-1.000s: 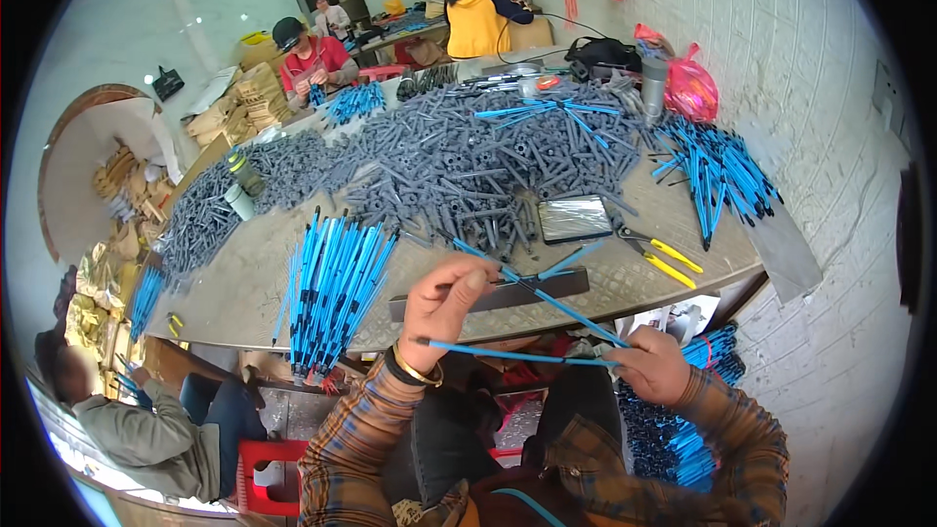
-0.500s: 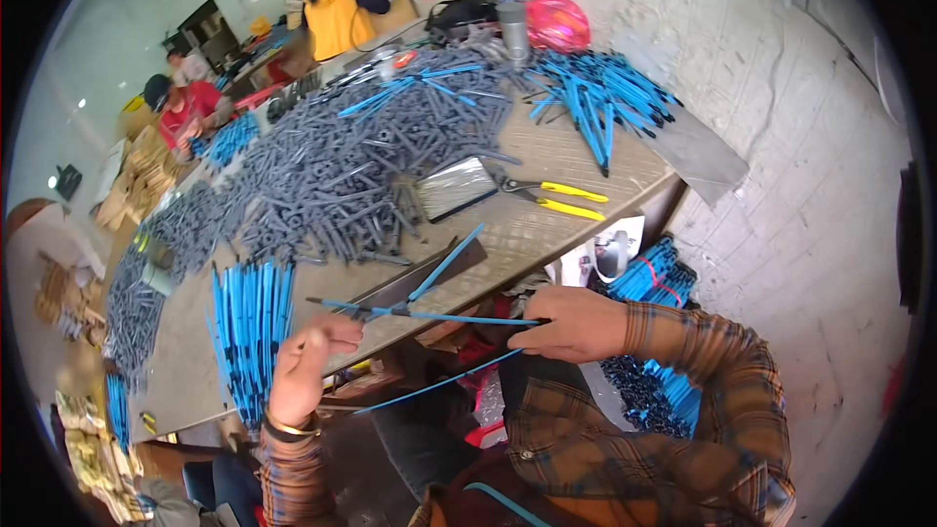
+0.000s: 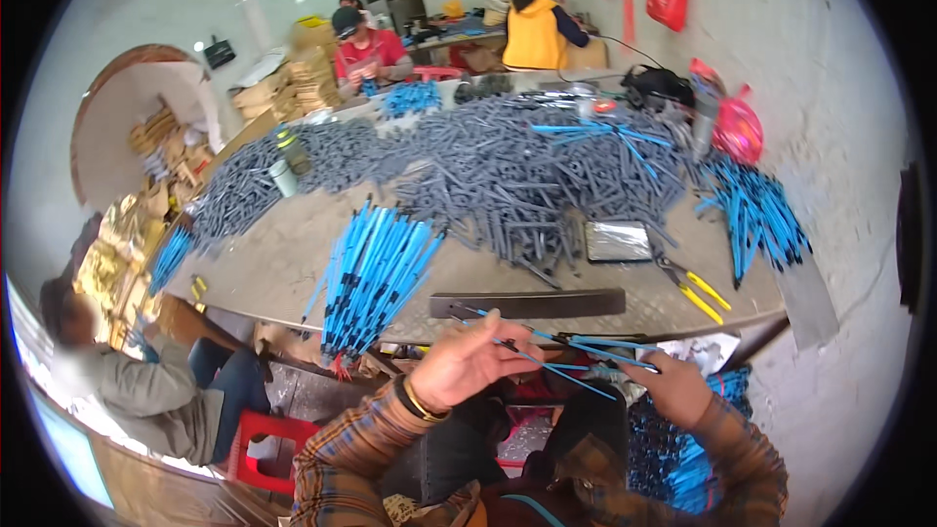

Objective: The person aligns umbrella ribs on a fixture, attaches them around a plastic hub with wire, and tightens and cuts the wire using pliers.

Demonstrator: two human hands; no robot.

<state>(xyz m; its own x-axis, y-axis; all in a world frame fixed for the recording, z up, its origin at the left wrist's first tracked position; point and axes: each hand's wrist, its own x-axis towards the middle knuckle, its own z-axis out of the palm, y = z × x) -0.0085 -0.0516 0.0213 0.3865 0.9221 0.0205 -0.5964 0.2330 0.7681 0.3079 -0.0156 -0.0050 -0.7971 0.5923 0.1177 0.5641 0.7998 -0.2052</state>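
Observation:
Thin blue rods with black fittings (image 3: 610, 342) stretch between my hands, some of them crossing at a slant. My right hand (image 3: 677, 388) is closed on their right ends. My left hand (image 3: 475, 363), with a gold band at its wrist, has its thumb and fingers closed loosely about a rod near the left ends. Just beyond the hands lies a dark flat bar (image 3: 527, 304) along the table's near edge. A fanned bundle of blue rods (image 3: 376, 273) lies left of the bar, overhanging the edge.
Grey tubes (image 3: 508, 176) are heaped across the table (image 3: 264, 278). Yellow-handled pliers (image 3: 695, 293) and a wrapped block (image 3: 618, 242) lie at the right, near another blue pile (image 3: 756, 210). A person sits at the left by a red stool (image 3: 268, 444); others work at the back.
My view has swung left and up, showing more of the room. The rods between my hands have turned and now slope down to the right, with my hands closer together.

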